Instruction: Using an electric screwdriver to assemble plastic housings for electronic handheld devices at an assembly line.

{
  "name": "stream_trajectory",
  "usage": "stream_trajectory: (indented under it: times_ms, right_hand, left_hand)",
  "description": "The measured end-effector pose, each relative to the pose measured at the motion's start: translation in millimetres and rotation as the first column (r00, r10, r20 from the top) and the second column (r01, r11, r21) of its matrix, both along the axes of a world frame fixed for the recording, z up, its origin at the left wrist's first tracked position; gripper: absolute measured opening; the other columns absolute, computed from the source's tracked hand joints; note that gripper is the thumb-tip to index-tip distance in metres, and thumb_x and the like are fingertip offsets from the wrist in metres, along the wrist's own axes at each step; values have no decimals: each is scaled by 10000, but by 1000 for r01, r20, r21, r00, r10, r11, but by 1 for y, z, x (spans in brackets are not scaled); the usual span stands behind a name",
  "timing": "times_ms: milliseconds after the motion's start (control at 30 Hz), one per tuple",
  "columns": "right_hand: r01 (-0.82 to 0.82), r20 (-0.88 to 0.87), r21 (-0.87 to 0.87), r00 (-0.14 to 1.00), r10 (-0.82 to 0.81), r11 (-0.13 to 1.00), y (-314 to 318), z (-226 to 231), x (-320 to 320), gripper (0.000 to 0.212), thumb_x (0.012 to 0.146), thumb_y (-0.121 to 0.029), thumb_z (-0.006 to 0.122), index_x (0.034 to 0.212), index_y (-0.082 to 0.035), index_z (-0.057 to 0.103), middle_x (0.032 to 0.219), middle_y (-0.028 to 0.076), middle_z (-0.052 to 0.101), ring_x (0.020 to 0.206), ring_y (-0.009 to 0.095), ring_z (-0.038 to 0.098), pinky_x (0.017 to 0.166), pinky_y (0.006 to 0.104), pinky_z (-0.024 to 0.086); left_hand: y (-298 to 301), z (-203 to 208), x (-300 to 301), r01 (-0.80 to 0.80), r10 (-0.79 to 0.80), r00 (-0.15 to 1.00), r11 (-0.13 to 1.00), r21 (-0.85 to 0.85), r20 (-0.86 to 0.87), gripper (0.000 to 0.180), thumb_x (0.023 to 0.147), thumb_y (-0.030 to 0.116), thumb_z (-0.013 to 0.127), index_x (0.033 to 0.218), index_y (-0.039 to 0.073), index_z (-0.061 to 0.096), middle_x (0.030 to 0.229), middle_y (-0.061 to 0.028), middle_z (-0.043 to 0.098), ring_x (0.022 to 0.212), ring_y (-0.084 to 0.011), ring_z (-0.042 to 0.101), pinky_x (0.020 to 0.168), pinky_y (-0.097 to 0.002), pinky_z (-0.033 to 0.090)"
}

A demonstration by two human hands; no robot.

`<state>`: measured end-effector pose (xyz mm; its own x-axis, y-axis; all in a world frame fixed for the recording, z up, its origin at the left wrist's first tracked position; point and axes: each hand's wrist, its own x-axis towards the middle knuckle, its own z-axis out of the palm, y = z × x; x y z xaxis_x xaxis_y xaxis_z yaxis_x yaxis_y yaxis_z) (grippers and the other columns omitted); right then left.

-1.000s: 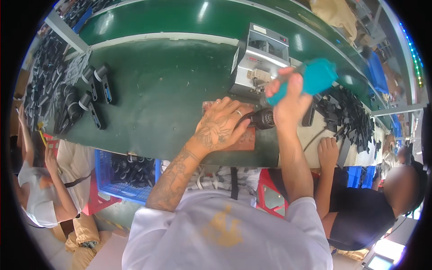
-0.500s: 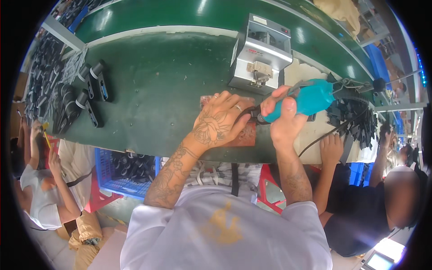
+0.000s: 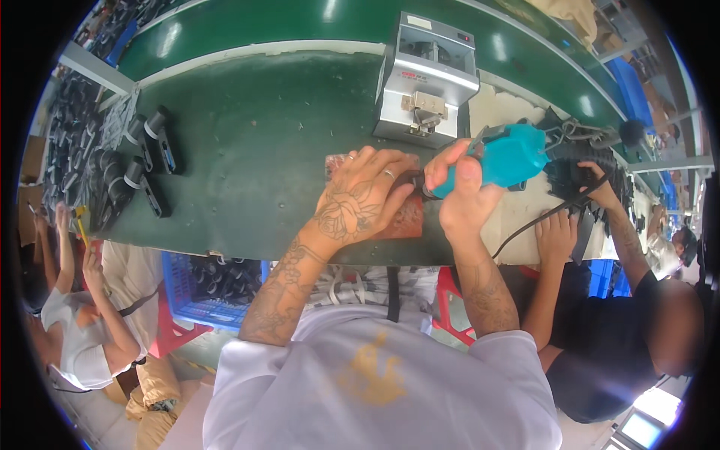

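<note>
My right hand is wrapped around a teal electric screwdriver, which lies nearly level with its tip end pointing left. The tip end meets a black part held in my left hand. My left fingers press down over that part, with the thumb reaching toward the screwdriver; most of the part is hidden under the hand. Beneath the left hand is a reddish pad on the green bench top.
A silver machine stands behind my hands. Black handled devices lie at the left; black parts are piled at the right. A blue crate sits below the bench edge. A co-worker's hands are close on the right.
My hands keep their grips, and the screwdriver stays at the black part. On the right, a co-worker's arm has reached in over the pile of black parts. The view has shifted slightly.
</note>
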<state>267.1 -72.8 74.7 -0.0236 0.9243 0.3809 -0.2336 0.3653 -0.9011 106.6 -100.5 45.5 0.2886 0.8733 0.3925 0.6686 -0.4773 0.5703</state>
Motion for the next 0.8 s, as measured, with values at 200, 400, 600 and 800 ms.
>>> stream_trajectory:
  times_ms: [200, 400, 600, 800]
  right_hand:
    - [-95, -290, -179, 956, 40, 979, -14, 19, 32, 618, 932, -637, 594, 1059, -33, 571, 666, 38, 535, 591, 165, 518, 548, 303, 419]
    - [37, -232, -70, 971, -53, 997, -63, 36, 61, 670, 934, -715, 504, 1011, -51, 457, 611, 24, 435, 498, 141, 414, 472, 277, 355]
    - [141, -42, -107, 988, -146, 984, -92, 7, 74, 697, 889, -705, 592, 1029, -30, 492, 622, 30, 455, 522, 150, 467, 487, 294, 379]
    - [141, -22, -129, 989, -145, 982, -99, 0, 81, 744, 842, -674, 676, 1022, 24, 491, 659, 78, 540, 560, 184, 556, 494, 305, 444]
  left_hand:
    - [-27, 0, 0, 176, -125, 962, 963, 204, -244, 328, 839, 187, 735, 1138, 82, 648, 1144, -88, 665, 1020, -296, 642, 869, -440, 520]
    - [-41, 10, -82, -528, 509, 834, 849, 39, 212, 269, 897, 63, 700, 1155, 41, 631, 1072, -138, 667, 1025, -279, 657, 906, -376, 527]
    - [-26, -30, -227, -738, 833, 541, 537, 410, -117, 386, 898, 45, 647, 1275, -4, 580, 1223, -209, 617, 1138, -391, 568, 1008, -445, 434]
    - [14, 46, -87, -560, 557, 826, 790, 251, 90, 303, 921, 144, 685, 1199, 32, 641, 1179, -175, 652, 1100, -361, 607, 976, -444, 474]
